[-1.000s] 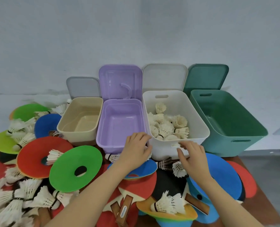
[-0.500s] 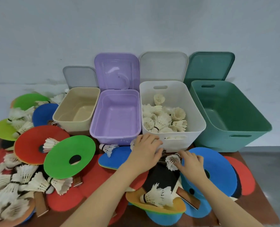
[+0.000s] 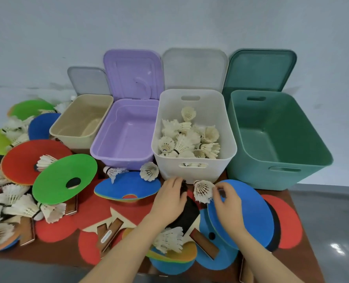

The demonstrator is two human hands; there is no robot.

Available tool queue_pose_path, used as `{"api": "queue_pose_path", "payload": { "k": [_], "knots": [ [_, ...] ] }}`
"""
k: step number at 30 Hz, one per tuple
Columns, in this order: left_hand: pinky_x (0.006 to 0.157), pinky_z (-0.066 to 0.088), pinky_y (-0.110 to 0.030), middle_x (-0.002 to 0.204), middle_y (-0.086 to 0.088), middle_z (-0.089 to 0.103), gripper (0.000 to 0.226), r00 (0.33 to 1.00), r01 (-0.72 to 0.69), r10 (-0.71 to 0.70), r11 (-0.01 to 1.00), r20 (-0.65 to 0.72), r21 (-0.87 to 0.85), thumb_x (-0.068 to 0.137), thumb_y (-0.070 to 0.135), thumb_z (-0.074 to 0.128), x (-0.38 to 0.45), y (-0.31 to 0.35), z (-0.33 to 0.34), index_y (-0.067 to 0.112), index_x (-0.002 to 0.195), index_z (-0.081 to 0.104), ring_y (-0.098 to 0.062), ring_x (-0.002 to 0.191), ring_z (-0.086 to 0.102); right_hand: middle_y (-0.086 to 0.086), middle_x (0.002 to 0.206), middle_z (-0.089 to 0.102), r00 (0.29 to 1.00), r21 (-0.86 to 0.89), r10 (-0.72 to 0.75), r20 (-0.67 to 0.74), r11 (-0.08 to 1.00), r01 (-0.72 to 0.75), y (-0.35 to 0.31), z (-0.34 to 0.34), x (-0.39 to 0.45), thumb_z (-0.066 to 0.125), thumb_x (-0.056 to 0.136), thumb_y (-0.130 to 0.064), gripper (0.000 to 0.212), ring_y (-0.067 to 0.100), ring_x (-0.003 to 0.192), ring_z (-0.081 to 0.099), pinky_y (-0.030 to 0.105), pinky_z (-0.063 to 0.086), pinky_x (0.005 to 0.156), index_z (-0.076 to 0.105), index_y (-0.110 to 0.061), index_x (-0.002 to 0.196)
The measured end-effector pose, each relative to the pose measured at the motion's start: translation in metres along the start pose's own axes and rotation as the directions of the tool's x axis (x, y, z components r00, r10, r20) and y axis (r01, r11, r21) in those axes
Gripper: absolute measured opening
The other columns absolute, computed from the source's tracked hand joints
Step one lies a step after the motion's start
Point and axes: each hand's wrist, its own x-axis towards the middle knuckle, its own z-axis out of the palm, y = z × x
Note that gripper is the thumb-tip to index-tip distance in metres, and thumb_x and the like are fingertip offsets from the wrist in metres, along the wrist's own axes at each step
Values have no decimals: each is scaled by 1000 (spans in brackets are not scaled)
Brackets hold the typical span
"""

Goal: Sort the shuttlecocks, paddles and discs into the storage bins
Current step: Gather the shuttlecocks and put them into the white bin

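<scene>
My right hand [image 3: 228,203] pinches a white shuttlecock [image 3: 203,190] just in front of the white bin [image 3: 169,172], which holds several shuttlecocks. My left hand [image 3: 169,201] lies beside it over a black paddle [image 3: 188,215], its fingers curled round a dark shuttlecock [image 3: 183,184] of which only a bit shows. Loose shuttlecocks lie near the purple bin [image 3: 100,152], one cream [image 3: 149,171] and one white [image 3: 114,171]. A blue disc [image 3: 126,186], a green disc [image 3: 61,180] and red paddles [image 3: 100,207] cover the table.
A beige bin [image 3: 67,137] stands at the left and a green bin [image 3: 251,174] at the right, both holding nothing, lids propped behind. A heap of shuttlecocks [image 3: 6,201] lies at the left edge. A large blue disc [image 3: 247,211] sits under my right wrist.
Both hands dropped from the white bin's front rim to the table. The right hand picked up the white shuttlecock and the left hand closed over the dark one.
</scene>
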Motion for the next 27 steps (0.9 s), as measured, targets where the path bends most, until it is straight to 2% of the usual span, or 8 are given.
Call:
{"api": "queue_pose_path", "payload": {
  "k": [4, 6, 9, 11, 14, 16, 22, 27],
  "knots": [
    [106, 33, -31, 142, -1, 38, 51, 998, 48, -51, 996, 45, 77, 96, 35, 45, 5, -8, 14, 19, 142, 33, -20, 128, 36, -8, 89, 62, 999, 81, 30, 11, 996, -31, 2, -7, -2, 51, 94, -25, 7, 2, 85, 58, 21, 47, 70, 57, -21, 93],
    [105, 33, -31, 144, 0, 37, 53, 994, 50, -57, 996, 89, 78, 95, 36, 46, 6, -10, 18, 22, 143, 31, -20, 130, 35, -2, 84, 62, 999, 114, 39, 24, 993, -41, 1, -9, -3, 51, 94, -25, 7, 6, 74, 57, 20, 45, 62, 56, -22, 91],
    [102, 37, -31, 144, 3, 39, 56, 993, 71, -77, 995, 94, 63, 92, 34, 52, 10, -14, 23, 26, 143, 30, -20, 128, 37, 10, 76, 61, 995, 134, 89, 50, 986, -95, 2, -9, -3, 49, 95, -27, 10, 21, 63, 54, 34, 43, 56, 53, -26, 87],
    [103, 35, -29, 142, 4, 41, 57, 995, 64, -71, 994, 77, 86, 91, 33, 54, 13, -16, 24, 25, 143, 31, -20, 126, 37, 5, 77, 62, 992, 144, 113, 64, 982, -121, 1, -9, -3, 48, 96, -28, 9, 18, 67, 59, 39, 48, 60, 52, -28, 88],
    [103, 31, -27, 139, 4, 43, 56, 997, 41, -47, 994, 55, 105, 92, 33, 54, 15, -18, 22, 23, 143, 32, -20, 121, 36, -6, 81, 63, 991, 191, 109, 74, 974, -121, -2, -12, -4, 47, 96, -23, 7, 1, 72, 61, 26, 51, 60, 52, -22, 91],
    [102, 32, -27, 138, 4, 45, 54, 999, 24, -28, 995, 41, 98, 92, 32, 54, 14, -19, 22, 22, 141, 35, -19, 118, 38, -5, 82, 62, 992, 224, 108, 71, 967, -121, -2, -15, -6, 48, 96, -20, 8, 1, 74, 61, 21, 50, 60, 53, -20, 90],
    [87, 42, -32, 105, -2, 65, 28, 994, -62, 73, 990, -85, 128, 96, 30, 47, 9, -17, 16, 14, 110, 67, -20, 99, 48, -2, 79, 62, 994, 206, 104, 36, 972, -109, -4, -22, -6, 50, 95, -21, 8, 8, 71, 59, 27, 49, 61, 54, -21, 88],
    [86, 41, -30, 115, 0, 57, 36, 995, -60, 39, 970, 94, 237, 95, 41, 46, 1, -15, 13, 20, 120, 61, -19, 108, 46, 1, 76, 60, 994, 162, 86, 66, 982, -95, -12, -27, -9, 50, 95, -20, 13, 0, 57, 53, 15, 39, 48, 54, -16, 84]
  ]
}}
